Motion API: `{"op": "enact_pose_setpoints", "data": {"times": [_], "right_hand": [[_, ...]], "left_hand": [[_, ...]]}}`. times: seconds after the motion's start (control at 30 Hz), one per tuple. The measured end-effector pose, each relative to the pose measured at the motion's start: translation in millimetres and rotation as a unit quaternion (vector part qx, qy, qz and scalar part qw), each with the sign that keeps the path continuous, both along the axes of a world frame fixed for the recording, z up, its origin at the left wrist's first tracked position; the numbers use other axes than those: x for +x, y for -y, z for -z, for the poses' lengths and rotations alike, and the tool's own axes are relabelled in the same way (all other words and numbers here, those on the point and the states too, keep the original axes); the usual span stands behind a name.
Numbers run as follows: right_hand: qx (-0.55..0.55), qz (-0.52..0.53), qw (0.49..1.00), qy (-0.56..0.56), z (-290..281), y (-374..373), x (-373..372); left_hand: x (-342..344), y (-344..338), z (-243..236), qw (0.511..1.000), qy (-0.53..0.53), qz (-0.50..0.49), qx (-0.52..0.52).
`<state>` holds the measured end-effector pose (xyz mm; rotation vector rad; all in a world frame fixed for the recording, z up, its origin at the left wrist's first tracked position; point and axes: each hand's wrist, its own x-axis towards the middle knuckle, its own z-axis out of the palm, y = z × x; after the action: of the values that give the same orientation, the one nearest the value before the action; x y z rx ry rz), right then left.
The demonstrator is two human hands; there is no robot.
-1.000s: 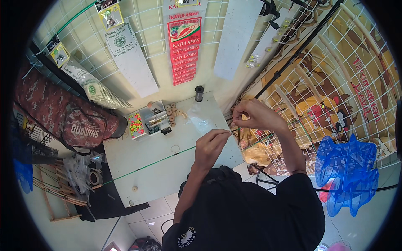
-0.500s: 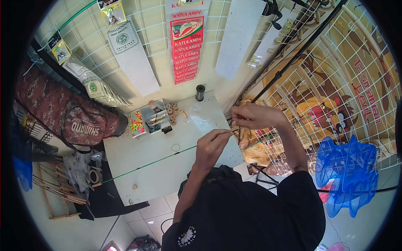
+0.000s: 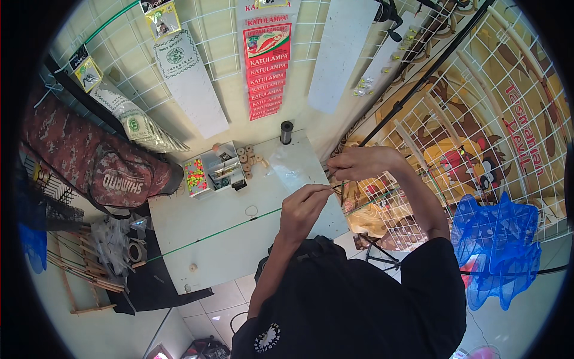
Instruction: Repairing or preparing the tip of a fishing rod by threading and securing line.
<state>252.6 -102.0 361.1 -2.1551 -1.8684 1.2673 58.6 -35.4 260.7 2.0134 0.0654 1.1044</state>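
My left hand (image 3: 302,209) is raised over the right part of the white table, thumb and fingers pinched together. Something thin and dark shows at its fingertips, too small to name. Higher and to the right, my right hand (image 3: 363,163) is bent at the wrist, its fingers also pinched. Whatever it holds is too fine to make out. The two hands are close but apart. A slim green rod (image 3: 221,232) crosses the table and passes behind my left hand, which hides part of it. A small thin loop (image 3: 251,210) lies beside the rod.
On the white table (image 3: 239,263) stand a compartment box (image 3: 222,169) with bright beads, several cork-coloured rings (image 3: 244,157), a clear plastic bag (image 3: 290,173) and a dark spool (image 3: 286,133). A camouflage bag (image 3: 119,173) leans at left. Blue netting (image 3: 495,251) hangs at right.
My right hand has shifted slightly down and its elbow has swung a little to the right. My left hand stays nearly in place.
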Motion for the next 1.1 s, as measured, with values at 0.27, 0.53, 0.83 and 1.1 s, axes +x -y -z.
{"op": "enact_pose_setpoints", "data": {"times": [0.27, 0.53, 0.83, 1.1], "right_hand": [[-0.063, -0.031, 0.997, -0.03, -1.7, -6.3, 6.8], [-0.05, -0.062, 0.995, -0.056, -21.2, -9.7, 8.6], [-0.054, -0.173, 0.976, -0.122, -5.8, -27.5, 23.9], [-0.112, -0.232, 0.961, -0.098, -4.6, -40.8, 19.8]], "left_hand": [[-0.4, 1.7, 2.4, 1.0, 0.012, -0.011, 0.019], [-0.5, 3.7, 4.2, 0.997, 0.016, -0.036, 0.066], [0.0, 7.7, 10.4, 0.992, 0.049, -0.027, 0.109], [0.1, 8.0, 13.9, 0.991, 0.057, -0.02, 0.116]]}}
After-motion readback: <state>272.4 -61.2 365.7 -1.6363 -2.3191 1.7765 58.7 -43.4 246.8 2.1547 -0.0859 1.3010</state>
